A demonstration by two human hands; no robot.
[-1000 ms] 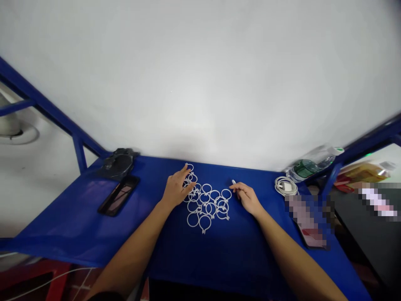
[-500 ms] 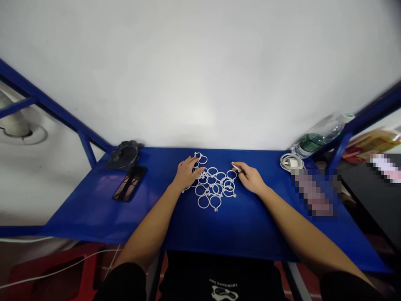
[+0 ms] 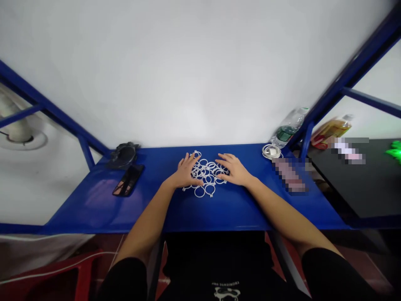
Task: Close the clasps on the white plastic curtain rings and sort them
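White curtain rings with small clip ends lie in a loose, overlapping pile on the blue table. Over the pile's left side, my left hand rests with its fingers spread, the thumb reaching across the near rings. From the right, my right hand lies against the pile, fingers apart and over the rings there. Neither hand grips a ring. Some rings are partly covered by the fingers.
A black phone and a dark object lie to the left. At the right are a coiled white cable with a charger, a plastic bottle and a blurred-out item. Blue frame bars flank the table.
My right hand has moved left onto the pile, and the ring in its fingers has been let go. My left hand's fingers have spread. The rings sit closer together, and the view has turned right.
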